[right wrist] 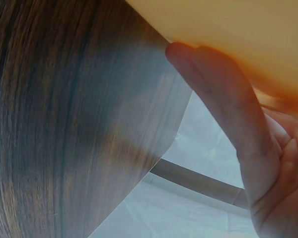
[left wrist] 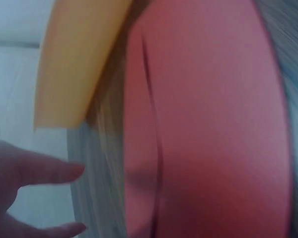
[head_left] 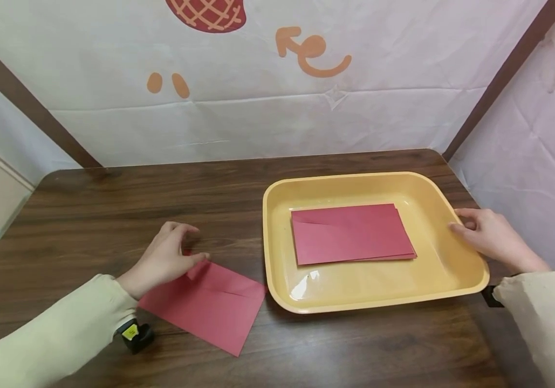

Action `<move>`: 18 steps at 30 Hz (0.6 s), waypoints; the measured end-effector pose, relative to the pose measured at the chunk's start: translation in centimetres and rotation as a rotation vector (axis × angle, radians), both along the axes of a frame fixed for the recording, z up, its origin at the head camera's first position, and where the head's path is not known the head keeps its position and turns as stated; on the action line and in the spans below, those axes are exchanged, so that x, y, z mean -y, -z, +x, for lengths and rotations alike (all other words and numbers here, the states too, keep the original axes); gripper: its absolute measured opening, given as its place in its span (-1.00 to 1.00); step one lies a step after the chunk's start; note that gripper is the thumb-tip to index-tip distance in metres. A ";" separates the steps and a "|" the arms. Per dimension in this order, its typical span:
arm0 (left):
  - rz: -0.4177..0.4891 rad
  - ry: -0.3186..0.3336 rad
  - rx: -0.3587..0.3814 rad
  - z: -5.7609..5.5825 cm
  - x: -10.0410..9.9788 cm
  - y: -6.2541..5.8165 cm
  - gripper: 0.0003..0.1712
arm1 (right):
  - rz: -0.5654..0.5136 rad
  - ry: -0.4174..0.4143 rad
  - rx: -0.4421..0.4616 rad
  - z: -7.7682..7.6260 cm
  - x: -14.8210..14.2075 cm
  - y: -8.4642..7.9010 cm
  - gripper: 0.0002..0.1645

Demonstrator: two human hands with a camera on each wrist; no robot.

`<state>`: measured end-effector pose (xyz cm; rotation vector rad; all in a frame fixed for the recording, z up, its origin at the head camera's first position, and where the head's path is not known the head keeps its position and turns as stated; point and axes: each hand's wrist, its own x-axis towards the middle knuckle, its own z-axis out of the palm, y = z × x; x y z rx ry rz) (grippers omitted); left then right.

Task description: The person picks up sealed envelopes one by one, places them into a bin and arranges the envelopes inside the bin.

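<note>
In the head view a red envelope [head_left: 219, 302] lies slanted on the table, its corner close to the tray's left side. My left hand [head_left: 168, 258] is over the envelope's upper left part, thumb and fingers spread apart with nothing between them. The left wrist view shows the same gap between the fingertips [left wrist: 72, 171], beside the envelope's flap edge. A yellow tray [head_left: 355, 293] holds a small stack of red envelopes [head_left: 350, 234]. At its right side my right hand [head_left: 493, 237] grips the rim, thumb on the edge and the other fingers partly hidden.
The dark wood-grain table [head_left: 112, 210] carries the tray on its right half. Behind it hangs a white printed cloth [head_left: 238, 124], with another pale sheet [head_left: 539, 156] along the right side.
</note>
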<state>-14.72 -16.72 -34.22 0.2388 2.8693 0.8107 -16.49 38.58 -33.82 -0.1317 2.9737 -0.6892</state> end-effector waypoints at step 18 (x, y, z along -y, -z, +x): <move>-0.126 0.317 0.042 3.1 4.8 2.6 0.53 | 0.001 -0.004 -0.018 0.1 0.1 0.0 -0.44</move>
